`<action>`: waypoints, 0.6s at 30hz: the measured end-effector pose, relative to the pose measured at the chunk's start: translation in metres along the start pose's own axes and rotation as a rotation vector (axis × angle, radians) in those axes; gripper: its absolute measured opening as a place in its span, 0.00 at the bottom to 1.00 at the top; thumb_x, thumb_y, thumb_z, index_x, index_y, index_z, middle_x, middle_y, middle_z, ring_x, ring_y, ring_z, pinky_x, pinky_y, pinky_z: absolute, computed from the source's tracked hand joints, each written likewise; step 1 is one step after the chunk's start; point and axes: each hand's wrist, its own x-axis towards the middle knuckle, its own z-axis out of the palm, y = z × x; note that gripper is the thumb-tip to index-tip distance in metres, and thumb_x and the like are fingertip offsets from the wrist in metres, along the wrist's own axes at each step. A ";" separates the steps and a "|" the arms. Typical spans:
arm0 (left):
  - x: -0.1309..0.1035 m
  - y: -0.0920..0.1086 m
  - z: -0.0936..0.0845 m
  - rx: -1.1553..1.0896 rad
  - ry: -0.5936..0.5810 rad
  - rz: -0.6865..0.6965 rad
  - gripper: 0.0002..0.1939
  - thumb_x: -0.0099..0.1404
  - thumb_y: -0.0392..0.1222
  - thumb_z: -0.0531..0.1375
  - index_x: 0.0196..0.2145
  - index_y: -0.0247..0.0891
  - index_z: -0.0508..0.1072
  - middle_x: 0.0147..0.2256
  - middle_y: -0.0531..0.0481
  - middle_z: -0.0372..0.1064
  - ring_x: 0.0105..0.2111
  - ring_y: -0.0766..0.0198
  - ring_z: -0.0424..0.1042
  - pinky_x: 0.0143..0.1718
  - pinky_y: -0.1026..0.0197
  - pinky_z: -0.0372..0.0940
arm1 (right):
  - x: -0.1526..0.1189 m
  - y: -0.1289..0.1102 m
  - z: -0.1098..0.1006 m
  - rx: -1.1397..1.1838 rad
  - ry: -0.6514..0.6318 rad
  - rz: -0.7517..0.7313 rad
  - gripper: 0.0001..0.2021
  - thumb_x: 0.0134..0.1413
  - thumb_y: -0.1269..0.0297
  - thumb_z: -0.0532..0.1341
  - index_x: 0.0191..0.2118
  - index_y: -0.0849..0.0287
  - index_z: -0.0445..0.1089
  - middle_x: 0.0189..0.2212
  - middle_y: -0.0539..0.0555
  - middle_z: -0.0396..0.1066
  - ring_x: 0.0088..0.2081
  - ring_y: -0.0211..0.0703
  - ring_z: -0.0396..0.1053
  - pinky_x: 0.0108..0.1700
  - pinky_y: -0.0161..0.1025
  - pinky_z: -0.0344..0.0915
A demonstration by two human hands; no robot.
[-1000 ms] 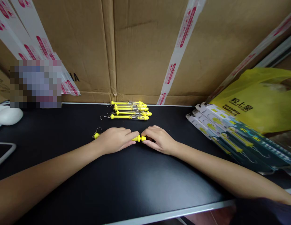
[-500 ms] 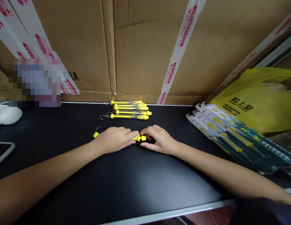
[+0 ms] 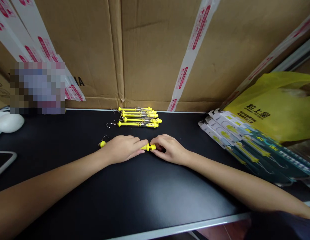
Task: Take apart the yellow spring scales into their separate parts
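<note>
A yellow spring scale (image 3: 144, 147) lies across the black tabletop, its metal hook sticking out at the left end. My left hand (image 3: 123, 149) wraps over its barrel and hides most of it. At the right end, the thumb and forefinger of my right hand (image 3: 171, 150) pinch the yellow end cap (image 3: 152, 146). Just behind my hands, several similar yellow spring scales (image 3: 138, 124) lie side by side, hooks to the left.
A large taped cardboard box (image 3: 150, 60) stands along the back. To the right are stacked printed packages (image 3: 245, 143) and a yellow plastic bag (image 3: 275, 110). A white rounded object (image 3: 10, 123) and a white-edged device (image 3: 5, 161) sit at the left.
My right thumb and forefinger have closed in on the end cap of the spring scale. The left hand stays where it was.
</note>
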 end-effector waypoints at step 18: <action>0.000 0.000 0.001 -0.004 0.021 0.005 0.14 0.70 0.48 0.45 0.48 0.41 0.62 0.31 0.54 0.68 0.32 0.65 0.68 0.29 0.65 0.57 | 0.003 -0.001 0.001 -0.057 -0.066 0.095 0.04 0.57 0.65 0.56 0.38 0.59 0.64 0.27 0.50 0.66 0.29 0.37 0.63 0.34 0.34 0.54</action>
